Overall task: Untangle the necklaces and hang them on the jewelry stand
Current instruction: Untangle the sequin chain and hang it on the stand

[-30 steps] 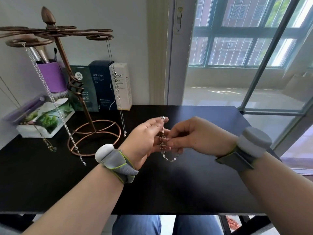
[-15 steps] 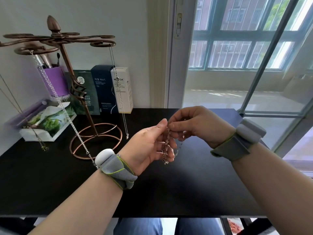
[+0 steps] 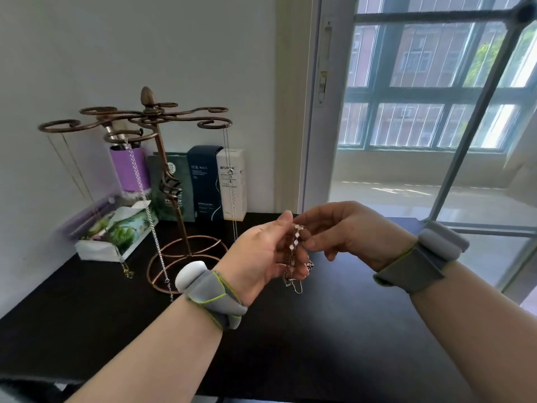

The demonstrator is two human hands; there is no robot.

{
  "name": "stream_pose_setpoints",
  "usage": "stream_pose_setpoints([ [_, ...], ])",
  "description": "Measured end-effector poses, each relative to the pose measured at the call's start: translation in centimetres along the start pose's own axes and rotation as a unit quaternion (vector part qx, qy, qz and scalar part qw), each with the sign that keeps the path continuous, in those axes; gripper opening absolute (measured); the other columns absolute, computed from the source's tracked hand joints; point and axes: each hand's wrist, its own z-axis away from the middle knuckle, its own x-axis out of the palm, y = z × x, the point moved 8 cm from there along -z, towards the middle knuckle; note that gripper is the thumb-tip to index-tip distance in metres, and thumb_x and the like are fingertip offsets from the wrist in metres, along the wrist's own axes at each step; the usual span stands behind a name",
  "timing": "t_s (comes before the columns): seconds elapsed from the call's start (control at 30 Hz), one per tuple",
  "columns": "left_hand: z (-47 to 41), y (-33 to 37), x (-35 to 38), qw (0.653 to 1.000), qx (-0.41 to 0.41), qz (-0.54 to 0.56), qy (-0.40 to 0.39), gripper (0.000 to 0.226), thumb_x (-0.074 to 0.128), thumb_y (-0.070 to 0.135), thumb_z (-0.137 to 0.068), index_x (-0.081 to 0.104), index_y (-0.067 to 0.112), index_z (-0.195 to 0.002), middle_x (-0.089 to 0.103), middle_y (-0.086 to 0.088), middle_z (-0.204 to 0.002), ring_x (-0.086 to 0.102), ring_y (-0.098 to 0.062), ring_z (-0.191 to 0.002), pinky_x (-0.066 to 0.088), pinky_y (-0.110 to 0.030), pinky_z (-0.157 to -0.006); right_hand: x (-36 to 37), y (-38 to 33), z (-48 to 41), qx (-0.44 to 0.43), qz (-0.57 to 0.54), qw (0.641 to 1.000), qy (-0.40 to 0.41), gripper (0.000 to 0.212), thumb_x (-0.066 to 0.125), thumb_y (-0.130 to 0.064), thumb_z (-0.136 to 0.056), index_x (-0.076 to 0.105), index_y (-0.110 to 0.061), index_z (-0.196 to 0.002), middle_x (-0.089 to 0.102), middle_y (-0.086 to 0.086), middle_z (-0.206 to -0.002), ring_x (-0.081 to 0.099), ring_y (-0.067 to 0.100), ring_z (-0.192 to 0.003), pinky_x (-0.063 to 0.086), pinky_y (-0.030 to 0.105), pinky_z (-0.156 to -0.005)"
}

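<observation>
A thin beaded necklace hangs bunched between both hands above the black table. My left hand holds its lower part against the fingers, and the loose clasp end dangles below. My right hand pinches the top of the chain with thumb and forefinger. The copper jewelry stand is to the left at the back. A silver chain, a fine chain and thin gold strands hang from its arms.
Behind the stand are a purple brush cup, three upright boxes and a tissue pack against the wall. A window frame and sliding glass door are to the right. Grey wrist bands sit on both forearms.
The camera tilted up, so the stand sits lower in view. Both hands rose off the table; my right hand shifted from the chain's middle to pinching its top end.
</observation>
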Motion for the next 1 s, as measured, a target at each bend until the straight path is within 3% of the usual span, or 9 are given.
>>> stream_pose_setpoints([
  [0.13, 0.7, 1.9, -0.3, 0.999, 0.018, -0.028, 0.025, 0.038, 0.043, 0.034, -0.097, 0.063, 0.004, -0.084, 0.06, -0.013, -0.062, 0.059, -0.027, -0.056, 0.053, -0.034, -0.058, 0.4, -1.2, -0.1, -0.013, 0.003, 1.0, 0.005, 0.031, 0.068, 0.009, -0.072, 0.07, -0.008, -0.098, 0.07, 0.013, -0.083, 0.059, 0.016, -0.065, 0.044, 0.027, -0.053],
  [0.27, 1.7, 4.3, -0.6, 0.995, 0.055, -0.073, 0.046, 0.019, 0.056, 0.019, -0.091, 0.062, 0.002, -0.094, 0.06, -0.008, -0.062, 0.059, -0.021, -0.06, 0.051, -0.035, -0.068, 0.3, -3.4, 0.1, -0.042, 0.014, 0.999, 0.021, 0.021, 0.07, 0.006, -0.072, 0.074, -0.006, -0.088, 0.064, 0.023, -0.08, 0.054, 0.022, -0.064, 0.045, 0.027, -0.051],
  [0.37, 2.1, 5.8, -1.1, 0.991, 0.072, -0.084, 0.07, 0.012, 0.06, 0.012, -0.088, 0.062, 0.002, -0.095, 0.06, -0.007, -0.063, 0.058, -0.019, -0.06, 0.05, -0.036, -0.07, 0.0, -4.8, -0.1, -0.055, 0.025, 0.998, 0.032, 0.015, 0.071, 0.003, -0.072, 0.075, -0.008, -0.082, 0.065, 0.016, -0.069, 0.053, 0.015, -0.055, 0.044, 0.025, -0.048],
  [0.6, 3.2, 10.1, -1.2, 0.981, 0.093, -0.143, 0.092, 0.012, 0.064, 0.012, -0.086, 0.063, 0.005, -0.095, 0.061, -0.007, -0.067, 0.061, -0.02, -0.066, 0.053, -0.033, -0.069, -1.1, -8.3, -0.5, -0.068, -0.019, 0.997, 0.036, 0.004, 0.07, -0.002, -0.077, 0.072, -0.004, -0.078, 0.065, 0.009, -0.061, 0.052, 0.014, -0.05, 0.041, 0.025, -0.048],
  [0.77, 3.4, 13.5, -0.5, 0.969, 0.106, -0.202, 0.094, 0.013, 0.062, 0.014, -0.088, 0.062, 0.004, -0.096, 0.057, -0.006, -0.064, 0.058, -0.018, -0.062, 0.052, -0.029, -0.063, -1.7, -11.6, -0.8, -0.099, -0.027, 0.994, 0.044, 0.004, 0.07, -0.002, -0.077, 0.072, -0.005, -0.079, 0.064, 0.008, -0.063, 0.051, 0.014, -0.052, 0.042, 0.024, -0.048],
  [0.9, 3.3, 16.6, -0.9, 0.956, 0.126, -0.238, 0.115, 0.024, 0.061, 0.015, -0.088, 0.061, -0.003, -0.104, 0.059, -0.004, -0.061, 0.059, -0.019, -0.062, 0.054, -0.037, -0.071, -1.9, -13.9, -1.3, -0.13, -0.054, 0.989, 0.046, 0.005, 0.07, -0.004, -0.076, 0.073, -0.005, -0.081, 0.064, 0.008, -0.065, 0.05, 0.013, -0.053, 0.04, 0.021, -0.046],
  [1.0, 3.3, 19.0, -1.3, 0.949, 0.125, -0.264, 0.119, 0.019, 0.062, 0.015, -0.088, 0.063, 0.001, -0.101, 0.063, -0.006, -0.068, 0.06, -0.019, -0.066, 0.052, -0.031, -0.068, -2.0, -15.5, -2.0, -0.139, -0.077, 0.986, 0.042, 0.009, 0.07, -0.006, -0.076, 0.073, -0.005, -0.085, 0.064, 0.007, -0.064, 0.05, 0.012, -0.052, 0.04, 0.021, -0.045],
])
